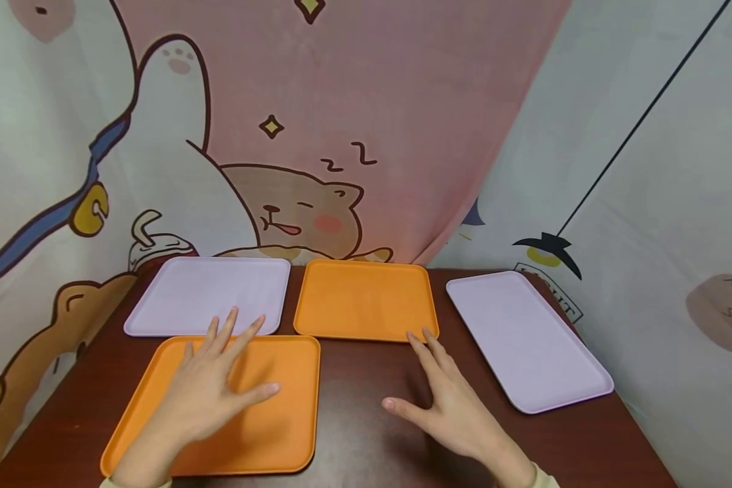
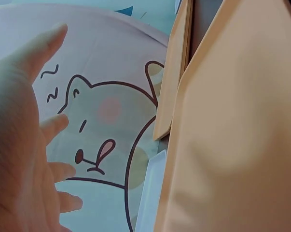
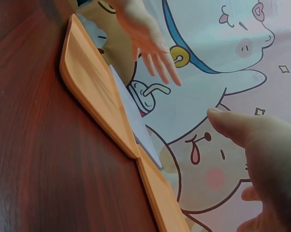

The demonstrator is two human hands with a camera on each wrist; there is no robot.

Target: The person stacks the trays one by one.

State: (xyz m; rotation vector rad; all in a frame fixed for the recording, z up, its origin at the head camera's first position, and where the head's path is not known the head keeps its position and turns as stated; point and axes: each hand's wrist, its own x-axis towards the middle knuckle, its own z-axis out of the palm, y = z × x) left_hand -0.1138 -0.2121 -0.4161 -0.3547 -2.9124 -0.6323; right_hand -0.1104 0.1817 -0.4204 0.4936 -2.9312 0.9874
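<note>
My left hand point(image 1: 204, 396) hovers with spread fingers over the near orange tray point(image 1: 274, 434), casting a shadow on it. In the left wrist view that tray point(image 2: 242, 106) fills the right side, apart from the hand. My right hand point(image 1: 457, 407) is held above the brown table, fingers spread and holding nothing. Its fingertips overlap the front right corner of the far orange tray point(image 1: 366, 298) in the head view. A white-lilac tray point(image 1: 207, 291) lies behind the near orange one, and a second white-lilac tray point(image 1: 531, 346) lies angled at the right.
The dark brown table point(image 1: 354, 420) ends at the back against a curtain point(image 1: 402, 135) printed with cartoon animals. Its fabric also hangs along the left and right sides. The right lilac tray sits close to the table's right edge.
</note>
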